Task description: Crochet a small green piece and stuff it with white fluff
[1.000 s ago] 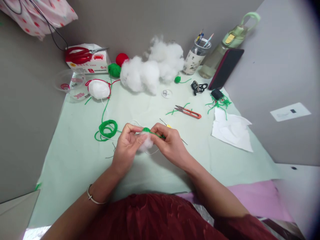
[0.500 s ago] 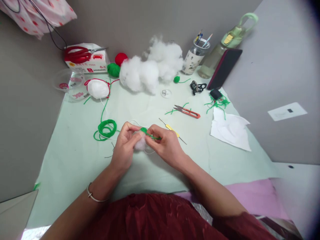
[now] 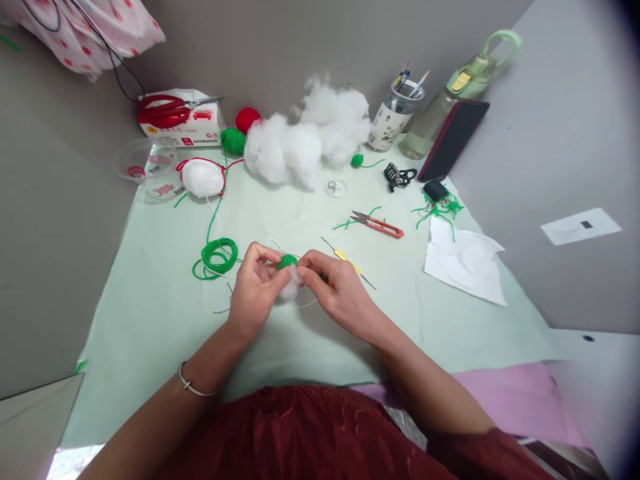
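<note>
My left hand [image 3: 257, 287] is closed, its thumb and fingers pinching a small green crocheted piece [image 3: 287, 261]. A tuft of white stuffing [image 3: 290, 285] hangs beneath that piece, between the hands. At its right side, my right hand [image 3: 335, 283] is closed too, fingertips pressed together against the edge of the piece and the tuft. A bit of green yarn [image 3: 324, 276] shows between the right fingers. Left of the hands lies a loose coil of green yarn [image 3: 219, 257]. Just beyond the right hand rests a yellow-handled crochet hook [image 3: 347, 261].
Orange thread snips [image 3: 379, 225] lie beyond the hook. A big heap of white stuffing [image 3: 295, 143] stands at the back, beside red [image 3: 249, 120] and green yarn balls [image 3: 233, 141]. A phone [image 3: 454, 141] leans on a bottle [image 3: 430, 120]. White paper [image 3: 463, 262] lies to the right.
More of the green crocheted piece now shows between my hands. My right fingertips have drawn in, and the green strand stretched across them is mostly hidden. The view has shifted slightly.
</note>
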`<act>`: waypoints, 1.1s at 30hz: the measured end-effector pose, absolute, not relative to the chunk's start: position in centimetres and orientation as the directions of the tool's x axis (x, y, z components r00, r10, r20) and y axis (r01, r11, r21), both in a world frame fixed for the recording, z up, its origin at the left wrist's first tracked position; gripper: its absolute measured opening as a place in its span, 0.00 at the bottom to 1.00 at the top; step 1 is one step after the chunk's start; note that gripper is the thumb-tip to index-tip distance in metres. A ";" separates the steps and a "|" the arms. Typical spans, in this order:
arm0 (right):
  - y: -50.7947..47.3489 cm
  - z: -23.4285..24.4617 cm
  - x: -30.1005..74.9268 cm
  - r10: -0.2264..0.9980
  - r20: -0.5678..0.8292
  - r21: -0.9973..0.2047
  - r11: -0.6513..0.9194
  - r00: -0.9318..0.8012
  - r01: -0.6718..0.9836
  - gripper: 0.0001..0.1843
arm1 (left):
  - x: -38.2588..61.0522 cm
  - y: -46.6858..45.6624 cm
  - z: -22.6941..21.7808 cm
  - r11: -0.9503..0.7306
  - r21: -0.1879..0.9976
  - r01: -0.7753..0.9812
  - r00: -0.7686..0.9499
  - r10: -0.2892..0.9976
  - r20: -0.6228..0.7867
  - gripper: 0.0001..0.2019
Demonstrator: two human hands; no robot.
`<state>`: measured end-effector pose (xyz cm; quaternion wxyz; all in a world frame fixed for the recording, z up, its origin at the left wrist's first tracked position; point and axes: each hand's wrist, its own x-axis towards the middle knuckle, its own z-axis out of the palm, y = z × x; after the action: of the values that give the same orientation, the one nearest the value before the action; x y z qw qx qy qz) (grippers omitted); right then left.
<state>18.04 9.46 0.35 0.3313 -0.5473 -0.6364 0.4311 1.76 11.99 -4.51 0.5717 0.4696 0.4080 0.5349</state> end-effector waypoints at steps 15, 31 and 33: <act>10.2 -1.1 18.0 1.000 0.001 -0.908 0.006 -0.014 0.420 0.17 | 1.9 11.0 -4.7 0.019 0.966 -0.258 0.138 0.990 0.017 0.11; 9.2 -0.9 17.1 0.980 0.073 -0.838 0.161 -0.186 0.521 0.04 | 2.4 11.7 -4.4 0.054 0.965 -0.257 0.001 0.998 -0.056 0.09; 9.5 -0.9 17.5 0.988 0.096 -0.828 0.145 -0.117 0.542 0.05 | 2.4 11.5 -3.9 0.088 0.956 -0.279 0.050 0.996 -0.077 0.09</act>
<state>17.54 9.53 -0.93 0.3445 -0.5682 -0.6735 0.3238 2.45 11.51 -3.91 0.5957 0.4123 0.4347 0.5349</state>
